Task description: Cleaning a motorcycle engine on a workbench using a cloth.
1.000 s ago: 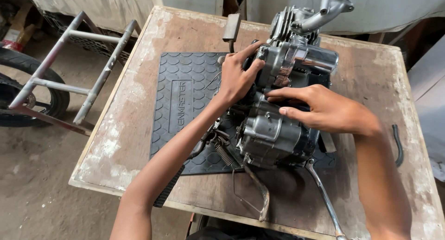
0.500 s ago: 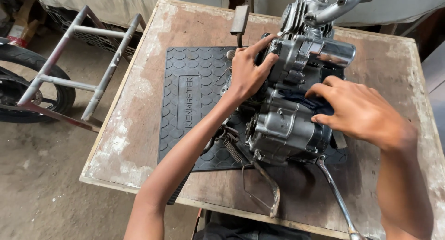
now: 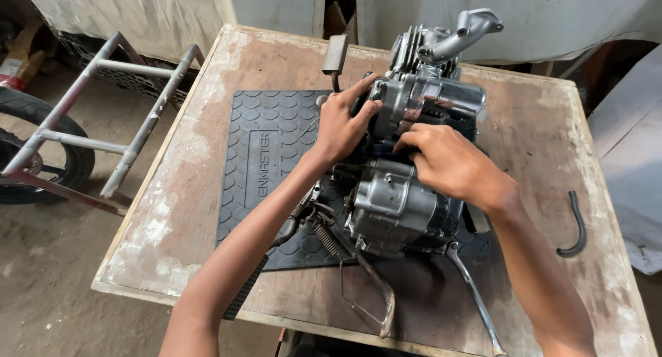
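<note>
right hand [image 3: 452,165] slid inward – both hands' fingers [image 3: 365,112] touching the engine [image 3: 407,191].

Both forearms are bare from the lower frame edge to the wrists, with no sleeves, gloves, watch or rings on them. The left hand [image 3: 339,126] and right hand [image 3: 447,162] are slender, with short nails. Dark grime smudges the knuckles and fingers [image 3: 363,113].
</note>
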